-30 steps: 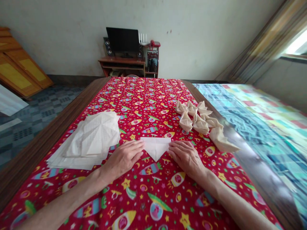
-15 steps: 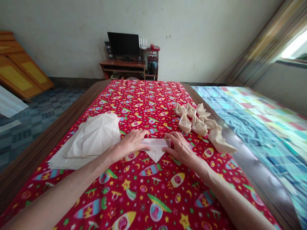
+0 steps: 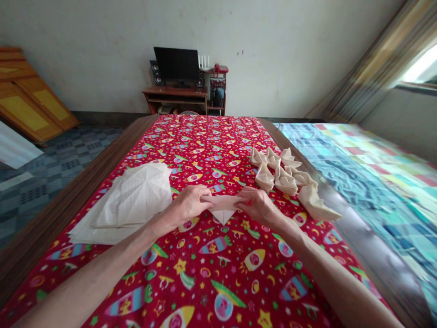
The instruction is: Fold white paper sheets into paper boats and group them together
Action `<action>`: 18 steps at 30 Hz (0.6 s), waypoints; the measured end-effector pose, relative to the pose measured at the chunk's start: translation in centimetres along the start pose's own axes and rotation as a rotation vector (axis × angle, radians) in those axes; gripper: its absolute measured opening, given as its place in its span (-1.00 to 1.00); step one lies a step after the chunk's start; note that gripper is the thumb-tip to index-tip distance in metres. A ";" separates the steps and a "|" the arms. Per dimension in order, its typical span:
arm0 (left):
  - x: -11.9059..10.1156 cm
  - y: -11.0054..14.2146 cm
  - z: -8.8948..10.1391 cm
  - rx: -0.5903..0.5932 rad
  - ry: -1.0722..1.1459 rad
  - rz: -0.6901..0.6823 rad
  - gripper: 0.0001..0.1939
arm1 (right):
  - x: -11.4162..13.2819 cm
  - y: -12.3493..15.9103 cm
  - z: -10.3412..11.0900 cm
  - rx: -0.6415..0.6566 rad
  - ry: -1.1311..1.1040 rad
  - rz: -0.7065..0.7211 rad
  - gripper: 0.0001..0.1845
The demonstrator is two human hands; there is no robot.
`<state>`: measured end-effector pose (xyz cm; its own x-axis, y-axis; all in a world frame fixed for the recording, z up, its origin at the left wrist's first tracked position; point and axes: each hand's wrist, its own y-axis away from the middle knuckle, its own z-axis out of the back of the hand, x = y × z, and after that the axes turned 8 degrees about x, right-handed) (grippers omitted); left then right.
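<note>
Between my hands is a small folded piece of white paper (image 3: 223, 215), its triangular point toward me and a band along its far edge turned over. My left hand (image 3: 191, 202) pinches the left end of that band. At the other end, my right hand (image 3: 258, 204) grips it with thumb and fingers. Left of my left hand lies a stack of creased white paper sheets (image 3: 139, 196). Several folded paper boats (image 3: 286, 181) stand in a cluster beyond my right hand, one larger piece (image 3: 317, 203) nearest to me.
A red cloth (image 3: 205, 278) with rockets and stars covers the wooden table (image 3: 112, 150). Past its far end stands a desk with a monitor (image 3: 175, 67). On the right is a surface with a blue checked cover (image 3: 355, 182); a wooden cabinet (image 3: 34, 93) is at the left.
Both hands have closed from lying flat on the paper to pinching its ends. The paper's far edge is now turned over toward me, and less of the triangle shows.
</note>
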<state>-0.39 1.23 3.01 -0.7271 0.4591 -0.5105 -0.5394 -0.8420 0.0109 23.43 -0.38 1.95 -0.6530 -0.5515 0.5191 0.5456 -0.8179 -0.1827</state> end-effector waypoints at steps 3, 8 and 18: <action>-0.7 0.6 0.6 -0.268 -0.135 -0.170 -0.86 | 1.0 -0.1 0.5 -0.224 0.163 0.124 -0.81; -0.4 1.9 0.0 -0.364 -0.469 -0.284 -0.80 | 1.7 0.6 -0.4 -0.177 0.500 0.199 -0.74; 0.6 4.9 -2.2 -0.102 -0.505 -0.288 -0.83 | 1.3 2.7 -2.0 0.059 0.505 0.217 -0.73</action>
<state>-2.55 -3.29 0.92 -0.6832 0.7302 -0.0074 -0.7196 -0.6749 -0.1632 23.05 -3.66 0.50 -0.6849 -0.7286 0.0066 0.7149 -0.6738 -0.1867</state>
